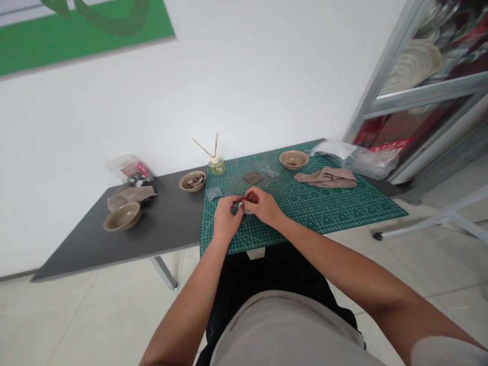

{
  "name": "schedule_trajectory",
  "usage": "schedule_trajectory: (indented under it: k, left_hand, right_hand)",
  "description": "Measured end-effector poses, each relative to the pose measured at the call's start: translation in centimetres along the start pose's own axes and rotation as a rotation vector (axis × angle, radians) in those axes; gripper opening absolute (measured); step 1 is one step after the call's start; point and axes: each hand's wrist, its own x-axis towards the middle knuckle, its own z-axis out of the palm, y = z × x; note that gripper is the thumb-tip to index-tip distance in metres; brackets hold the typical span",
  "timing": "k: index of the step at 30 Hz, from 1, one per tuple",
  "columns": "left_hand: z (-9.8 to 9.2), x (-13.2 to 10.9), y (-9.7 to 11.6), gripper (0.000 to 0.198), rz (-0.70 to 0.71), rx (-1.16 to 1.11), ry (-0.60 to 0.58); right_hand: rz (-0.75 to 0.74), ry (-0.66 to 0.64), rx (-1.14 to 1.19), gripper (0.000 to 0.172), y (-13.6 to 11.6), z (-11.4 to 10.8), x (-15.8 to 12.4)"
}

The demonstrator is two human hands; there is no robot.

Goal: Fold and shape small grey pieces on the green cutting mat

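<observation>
Behind fingers (248,195), pale scrap (246,210) half-hidden

A cutting mat (343,218) covers the right part of the table (95,254). One bowl (293,159) sits on the mat's far side, a crumpled cloth (326,178) to its right; two more bowls (192,181) stand on the table left of the mat, and a reed diffuser (216,165) stands at the mat's far left corner.

The single view looks from the person's head, facing forward and steeply down past their own shirt (290,330) and forearms (343,264) onto a cutting mat (335,218) on a nearby bench (152,229), with a wall (190,86) beyond.
</observation>
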Motion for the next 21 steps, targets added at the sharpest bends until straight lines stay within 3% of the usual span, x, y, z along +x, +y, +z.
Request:
schedule_trajectory:
  k: [4,7,9,14,21]
  left_hand:
    - [-0.7,0.1,0.3,0.024,0.023,0.218,-0.144]
    - [-1.0,-0.3,0.2,0.028,0.062,0.322,-0.309]
    - [-1.0,-0.6,0.0,0.026,0.059,0.373,-0.357]
    - [-0.9,-1.0,-0.1,0.020,0.073,0.383,-0.367]
    - [-0.7,-1.1,0.3,0.014,0.051,0.437,-0.325]
  right_hand:
    - [-0.064,-0.026,-0.118,0.013,-0.1,-0.7,-0.2]
    - [-0.169,-0.109,-0.287,0.014,0.0,-1.3,-0.2]
    - [-0.240,-0.176,-0.404,0.012,0.2,-1.4,-0.2]
    - [-0.371,-0.238,-0.689,0.011,0.8,-1.3,-0.4]
    - [-0.367,-0.244,-0.689,0.007,1.2,-1.7,-0.4]
